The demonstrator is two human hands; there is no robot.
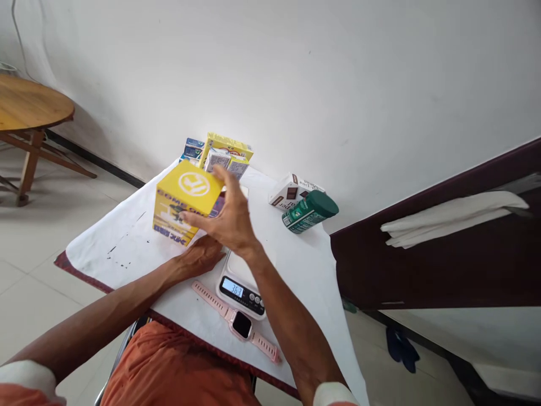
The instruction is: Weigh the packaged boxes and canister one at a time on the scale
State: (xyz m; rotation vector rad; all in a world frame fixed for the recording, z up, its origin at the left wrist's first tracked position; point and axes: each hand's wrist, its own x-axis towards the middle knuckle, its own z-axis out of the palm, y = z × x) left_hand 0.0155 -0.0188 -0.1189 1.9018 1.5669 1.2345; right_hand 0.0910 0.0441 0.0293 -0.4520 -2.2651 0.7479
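A yellow cardboard box point(181, 202) with a white round logo on top is held above the white-covered table point(127, 242). My right hand point(230, 217) grips its right side with curled fingers. My left hand point(198, 256) lies lower, under and beside the box, its fingers hidden behind my right hand. A small white digital scale point(240, 290) with a lit display sits just behind my right wrist. In front of the scale lies a pink smartwatch point(242, 326).
Several small cartons point(226, 153) stand at the table's far edge. A white and brown box point(293, 190) and a green can point(310, 211) on its side lie at the right. A round wooden table point(29, 107) stands far left, a dark bench point(422, 265) at right.
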